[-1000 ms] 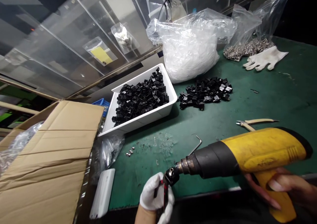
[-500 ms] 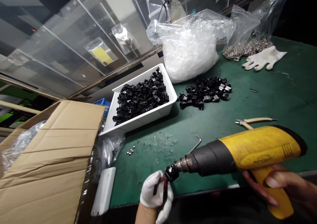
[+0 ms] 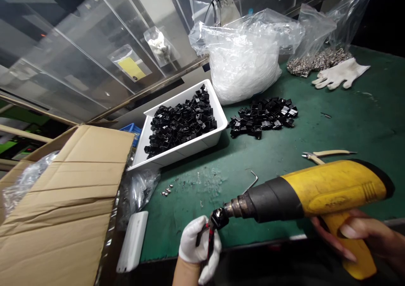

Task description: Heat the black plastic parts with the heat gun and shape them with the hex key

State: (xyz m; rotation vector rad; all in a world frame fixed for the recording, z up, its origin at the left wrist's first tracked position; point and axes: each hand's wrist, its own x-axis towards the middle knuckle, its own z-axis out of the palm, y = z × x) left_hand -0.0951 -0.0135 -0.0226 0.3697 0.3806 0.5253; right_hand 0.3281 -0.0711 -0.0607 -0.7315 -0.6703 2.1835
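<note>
My left hand, in a white glove, is closed around the red and black handles of a pair of pliers. The pliers' jaws hold a small black plastic part with a shiny metal piece in its top. My bare right hand grips the handle of a yellow and black heat gun. The gun points left, and its metal nozzle is right up against the black part or very close to it; I cannot tell whether they touch.
A white bin of black parts stands behind, with a loose pile beside it. Nearby lie a hex key, cutters, small metal pieces and a glove. A cardboard box stands left, a plastic bag at the back.
The view has shifted very slightly. Both hands keep their grips, and the nozzle stays at the black part.
</note>
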